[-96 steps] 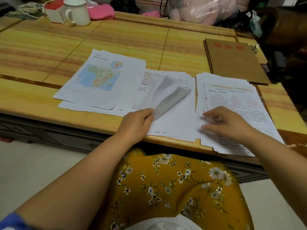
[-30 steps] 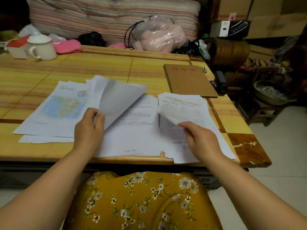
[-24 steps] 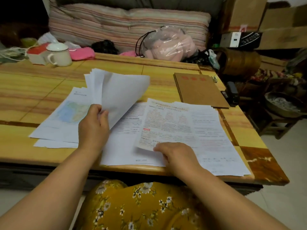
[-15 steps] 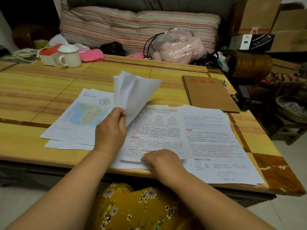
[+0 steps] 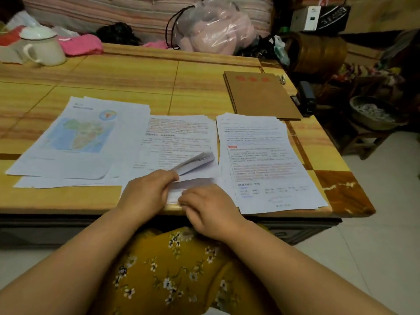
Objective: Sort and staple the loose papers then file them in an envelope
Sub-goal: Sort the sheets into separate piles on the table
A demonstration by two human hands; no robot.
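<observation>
Three piles of printed sheets lie side by side on the wooden table (image 5: 136, 73): a left pile topped by a map page (image 5: 77, 137), a middle pile (image 5: 179, 137) and a right pile (image 5: 261, 155). My left hand (image 5: 147, 192) pinches the near corner of several middle-pile sheets, which curl up off the stack. My right hand (image 5: 209, 205) rests with bent fingers on the near edge of the same pile. A brown envelope (image 5: 259, 94) lies at the back right. A black stapler (image 5: 305, 98) sits at the table's right edge beside it.
A white lidded mug (image 5: 43, 46) and pink cloth (image 5: 79, 44) stand at the back left. A plastic bag with pink fabric (image 5: 211, 26) sits behind the table. A small stool with a bowl (image 5: 372, 112) is off to the right.
The sheets my left hand held high have dropped back onto the middle pile; only a corner stays lifted. My right hand laid the sheet from the right pile on the middle one.
</observation>
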